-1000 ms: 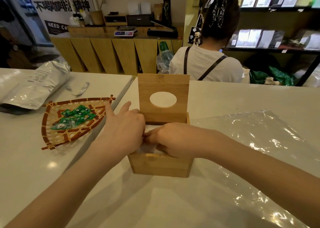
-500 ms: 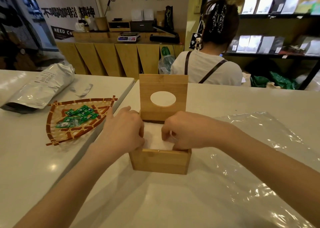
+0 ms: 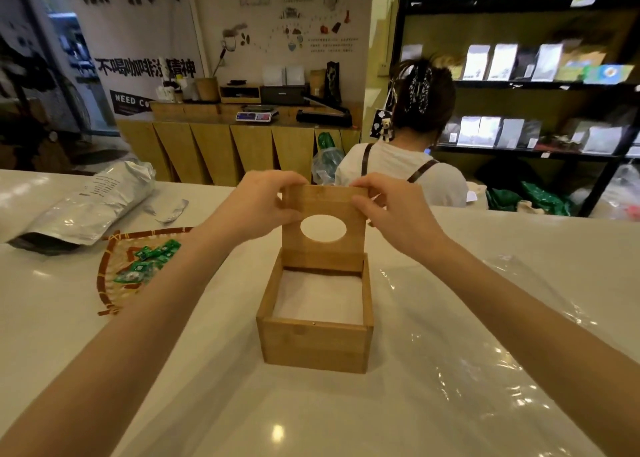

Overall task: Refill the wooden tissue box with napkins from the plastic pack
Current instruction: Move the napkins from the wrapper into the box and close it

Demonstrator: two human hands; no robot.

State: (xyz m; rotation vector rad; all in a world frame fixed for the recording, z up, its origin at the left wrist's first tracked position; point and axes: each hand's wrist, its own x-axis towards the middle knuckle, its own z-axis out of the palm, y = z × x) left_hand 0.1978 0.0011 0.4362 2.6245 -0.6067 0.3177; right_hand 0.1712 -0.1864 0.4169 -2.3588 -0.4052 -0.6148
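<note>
Both hands have been raised from inside the box point(image 3: 314, 344) at frame centre; 1 lid point(image 3: 323, 228) is now pinched by the left hand point(image 3: 258, 207) and right hand point(image 3: 394, 210). 1 napkin stack point(image 3: 318, 297) is seated inside.

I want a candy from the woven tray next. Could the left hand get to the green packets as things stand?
Probably yes, once it lets go. The left hand is gripping the lid, so it isn't free now. The green packets lie uncovered in the tray on that side, with nothing standing between.
</note>
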